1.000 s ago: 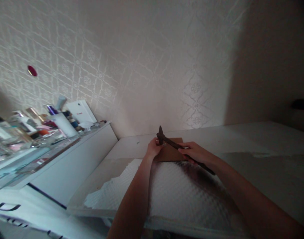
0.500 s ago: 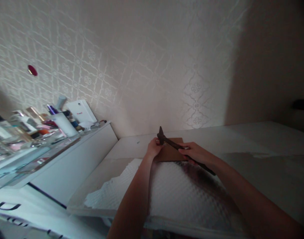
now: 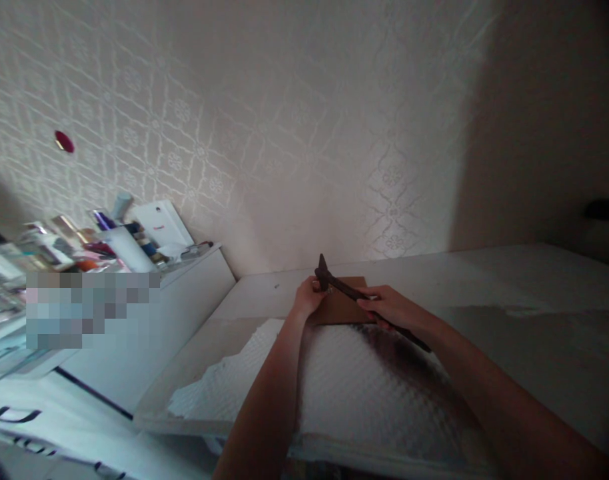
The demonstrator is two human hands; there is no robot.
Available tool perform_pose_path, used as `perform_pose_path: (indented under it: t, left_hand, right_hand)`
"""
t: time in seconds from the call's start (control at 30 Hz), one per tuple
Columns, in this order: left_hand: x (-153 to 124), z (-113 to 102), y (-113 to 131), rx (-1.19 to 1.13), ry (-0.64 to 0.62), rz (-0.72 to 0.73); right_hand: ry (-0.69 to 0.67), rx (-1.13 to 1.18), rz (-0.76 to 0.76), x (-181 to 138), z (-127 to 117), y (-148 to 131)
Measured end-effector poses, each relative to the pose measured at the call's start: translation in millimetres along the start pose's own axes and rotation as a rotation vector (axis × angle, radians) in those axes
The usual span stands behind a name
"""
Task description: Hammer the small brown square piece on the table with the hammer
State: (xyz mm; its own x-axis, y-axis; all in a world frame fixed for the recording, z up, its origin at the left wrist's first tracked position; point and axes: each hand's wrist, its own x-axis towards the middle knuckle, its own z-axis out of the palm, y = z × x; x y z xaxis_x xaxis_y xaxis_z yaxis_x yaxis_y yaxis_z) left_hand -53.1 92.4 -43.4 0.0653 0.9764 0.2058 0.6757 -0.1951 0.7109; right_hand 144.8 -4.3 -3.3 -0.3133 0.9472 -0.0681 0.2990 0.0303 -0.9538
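Hammer (image 3: 348, 291), one: held in our right hand (image 3: 397, 309), long axis slanting leftward toward the back edge of the tabletop (image 3: 489, 277), head at the brown board's (image 3: 342, 311) far left corner. Left hand (image 3: 308, 297), one: nearest the head, at the board's left side; its grip we cannot tell.

Both arms in, bare, reaching forward. Left hand (image 3: 307, 297) slightly ahead of the right, fingers bent, fingertips partly hidden; can't tell if it's pinching. Left forearm (image 3: 272, 387) runs back from it, toward the body, wrist near straight. Right hand (image 3: 387, 307) just right of the left, not touching: back up, fingers curled in a grip, pointing left. Right forearm (image 3: 489, 380) angles back and right from it.
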Motion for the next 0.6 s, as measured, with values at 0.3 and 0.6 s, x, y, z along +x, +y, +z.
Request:
perform_pose_path:
  t: [0.3, 0.6]
  left_hand:
    - [0.0, 1.1, -0.3, 0.01, -0.011, 0.007]
    - [-4.1, 7.4, 6.4, 0.052, 0.0, 0.026]
  right_hand:
    - [0.058, 0.021, 0.025, -4.5, -7.7, -6.7]
    - [0.061, 0.027, 0.049, -6.7, -11.4, -8.1]
